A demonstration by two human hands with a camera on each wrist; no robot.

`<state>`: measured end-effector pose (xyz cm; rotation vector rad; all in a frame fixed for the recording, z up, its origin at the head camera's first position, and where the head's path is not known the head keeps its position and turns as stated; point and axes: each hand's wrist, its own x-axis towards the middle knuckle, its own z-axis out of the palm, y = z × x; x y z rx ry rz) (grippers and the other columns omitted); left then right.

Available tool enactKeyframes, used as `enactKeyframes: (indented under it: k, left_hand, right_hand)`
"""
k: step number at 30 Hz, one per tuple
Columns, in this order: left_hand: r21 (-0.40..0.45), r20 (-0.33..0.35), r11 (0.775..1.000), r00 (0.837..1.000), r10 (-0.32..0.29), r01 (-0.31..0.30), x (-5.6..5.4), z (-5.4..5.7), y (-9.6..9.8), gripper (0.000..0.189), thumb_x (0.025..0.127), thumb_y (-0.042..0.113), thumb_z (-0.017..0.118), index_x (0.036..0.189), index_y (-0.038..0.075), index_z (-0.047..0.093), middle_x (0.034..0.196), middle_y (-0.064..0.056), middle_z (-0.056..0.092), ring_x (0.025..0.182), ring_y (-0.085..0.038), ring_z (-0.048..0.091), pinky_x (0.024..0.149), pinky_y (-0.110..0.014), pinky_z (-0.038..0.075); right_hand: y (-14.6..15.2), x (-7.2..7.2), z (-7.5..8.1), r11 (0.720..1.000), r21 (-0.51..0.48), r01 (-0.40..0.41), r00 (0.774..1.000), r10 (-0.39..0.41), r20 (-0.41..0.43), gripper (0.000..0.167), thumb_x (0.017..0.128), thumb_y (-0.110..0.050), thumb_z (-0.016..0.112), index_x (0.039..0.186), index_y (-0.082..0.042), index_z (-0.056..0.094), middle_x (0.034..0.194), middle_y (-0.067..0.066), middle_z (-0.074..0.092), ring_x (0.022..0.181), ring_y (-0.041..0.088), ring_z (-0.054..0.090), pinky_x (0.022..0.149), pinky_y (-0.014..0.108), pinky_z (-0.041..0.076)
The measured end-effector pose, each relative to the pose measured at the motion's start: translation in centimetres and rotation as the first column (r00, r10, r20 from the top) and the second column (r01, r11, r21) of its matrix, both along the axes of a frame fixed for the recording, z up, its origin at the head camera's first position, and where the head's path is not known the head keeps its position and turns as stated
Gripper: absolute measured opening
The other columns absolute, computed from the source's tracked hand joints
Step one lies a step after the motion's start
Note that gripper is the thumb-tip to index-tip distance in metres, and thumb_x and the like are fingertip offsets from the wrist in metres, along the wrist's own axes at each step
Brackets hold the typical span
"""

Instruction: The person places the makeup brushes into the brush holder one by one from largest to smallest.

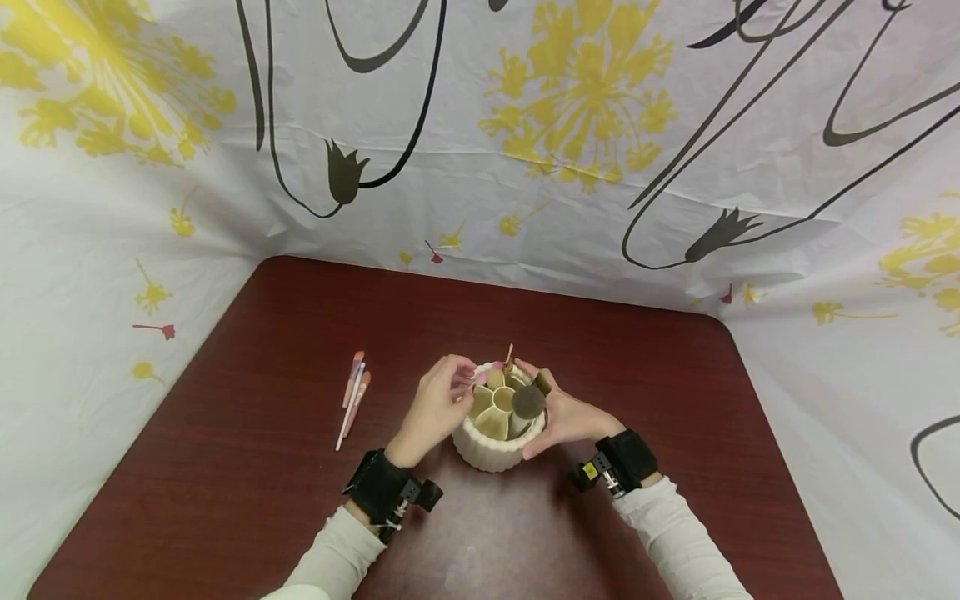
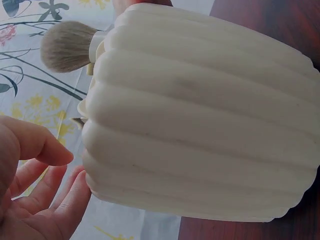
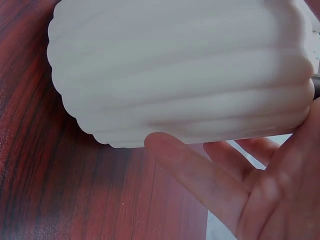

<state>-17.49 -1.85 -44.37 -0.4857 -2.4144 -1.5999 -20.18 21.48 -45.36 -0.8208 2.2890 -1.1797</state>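
A cream ribbed makeup brush holder (image 1: 489, 457) with petal-shaped compartments stands on the table. My right hand (image 1: 573, 415) grips its right side, the thumb (image 3: 172, 155) along the near wall and the other fingers round the back. At the left rim is my left hand (image 1: 437, 400); in the left wrist view its thumb and bent fingers (image 2: 70, 205) are apart, with nothing seen between them. A fluffy makeup brush (image 1: 528, 402) rises from the front right compartment. Pink and beige tips (image 1: 495, 377) show at the back, beside a thin gold-coloured piece (image 1: 510, 358).
Several slim makeup brushes (image 1: 352, 400) lie together on the dark red table (image 1: 247, 467), left of the holder. White cloth (image 1: 450, 108) with yellow and grey flower prints hangs behind the table and along both sides.
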Motion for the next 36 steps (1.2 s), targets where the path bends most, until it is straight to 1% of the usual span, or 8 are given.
enactKeyframes:
  k: [5, 12, 15, 18, 21, 27, 31, 36]
  left_hand:
    - [0.000, 0.003, 1.000, 1.000, 0.012, -0.012, -0.1, 0.0, -0.7, 0.026, 0.075, -0.008, 0.058, 0.100, -0.001, 0.055, 0.095, -0.010, 0.056, 0.087, -0.021, 0.061, 0.072, -0.027, 0.052]
    - [-0.100, -0.038, 0.989, 0.994, 0.107, -0.110, -0.8, -1.3, -3.5, 0.028, 0.076, -0.006, 0.058, 0.102, 0.000, 0.056, 0.099, -0.010, 0.057, 0.089, -0.022, 0.060, 0.074, -0.028, 0.052]
    - [-0.173, -0.055, 0.968, 0.983, 0.178, -0.184, -1.4, -2.3, -5.5, 0.028, 0.077, -0.004, 0.058, 0.104, -0.001, 0.056, 0.100, -0.013, 0.056, 0.089, -0.026, 0.059, 0.074, -0.032, 0.051]
    - [-0.226, -0.020, 0.938, 0.964, 0.265, -0.263, -1.7, -3.5, -7.8, 0.028, 0.080, 0.000, 0.058, 0.108, 0.000, 0.055, 0.103, -0.015, 0.053, 0.092, -0.030, 0.056, 0.075, -0.036, 0.050]
    - [-0.263, 0.039, 0.913, 0.942, 0.333, -0.312, -1.9, -4.4, -9.8, 0.030, 0.083, 0.004, 0.056, 0.112, -0.001, 0.052, 0.108, -0.018, 0.050, 0.095, -0.033, 0.054, 0.075, -0.041, 0.048]
    - [-0.336, 0.112, 0.881, 0.915, 0.389, -0.333, -2.6, -5.5, -12.3, 0.036, 0.084, 0.007, 0.056, 0.118, -0.006, 0.049, 0.114, -0.026, 0.046, 0.099, -0.039, 0.051, 0.080, -0.049, 0.044]
    - [-0.404, 0.147, 0.859, 0.904, 0.401, -0.315, -3.1, -5.9, -13.1, 0.037, 0.087, 0.009, 0.056, 0.119, -0.008, 0.049, 0.114, -0.029, 0.045, 0.101, -0.043, 0.049, 0.084, -0.053, 0.040]
    - [-0.470, 0.172, 0.833, 0.895, 0.412, -0.293, -3.6, -6.6, -13.5, 0.032, 0.089, 0.007, 0.052, 0.117, -0.010, 0.052, 0.109, -0.031, 0.048, 0.097, -0.045, 0.051, 0.080, -0.053, 0.042]
  right_hand:
    - [0.1, 0.1, 0.2, 1.000, 0.012, 0.002, 0.999, -0.003, 0.037, 0.123, 0.054, -0.029, 0.087, 0.146, -0.027, 0.006, 0.127, 0.006, 0.024, 0.122, 0.020, 0.032, 0.097, 0.031, 0.033]
    - [0.1, 0.0, -0.1, 0.999, -0.034, 0.021, 0.999, -0.020, 0.036, 0.117, 0.053, -0.025, 0.088, 0.143, -0.027, 0.014, 0.132, 0.004, 0.025, 0.125, 0.017, 0.032, 0.095, 0.020, 0.033]
    - [0.1, 0.0, -0.2, 0.997, -0.073, 0.014, 0.997, -0.009, 0.074, 0.114, 0.054, -0.019, 0.087, 0.142, -0.026, 0.015, 0.135, 0.003, 0.023, 0.126, 0.016, 0.032, 0.095, 0.017, 0.033]
    - [0.1, 0.0, -0.2, 0.991, -0.133, -0.005, 0.991, 0.023, 0.133, 0.114, 0.057, -0.008, 0.085, 0.143, -0.024, 0.011, 0.140, 0.003, 0.021, 0.126, 0.013, 0.033, 0.095, 0.017, 0.034]
    - [-0.1, 0.1, 0.1, 0.981, -0.194, -0.027, 0.983, 0.062, 0.172, 0.114, 0.058, 0.002, 0.081, 0.143, -0.018, 0.008, 0.143, 0.008, 0.023, 0.125, 0.007, 0.035, 0.094, 0.018, 0.036]
    - [-0.5, 0.5, 1.4, 0.968, -0.244, -0.051, 0.978, 0.098, 0.183, 0.111, 0.059, 0.005, 0.079, 0.142, -0.008, 0.007, 0.143, 0.015, 0.024, 0.122, 0.000, 0.036, 0.094, 0.017, 0.036]
    - [-0.4, 0.3, 1.0, 0.965, -0.255, -0.056, 0.976, 0.106, 0.188, 0.111, 0.060, 0.003, 0.080, 0.143, -0.011, 0.008, 0.143, 0.014, 0.026, 0.123, 0.003, 0.035, 0.095, 0.018, 0.035]
    - [-0.3, 0.2, 0.9, 0.966, -0.256, -0.046, 0.972, 0.102, 0.210, 0.110, 0.060, 0.002, 0.080, 0.143, -0.014, 0.008, 0.142, 0.012, 0.028, 0.125, 0.006, 0.034, 0.095, 0.019, 0.036]
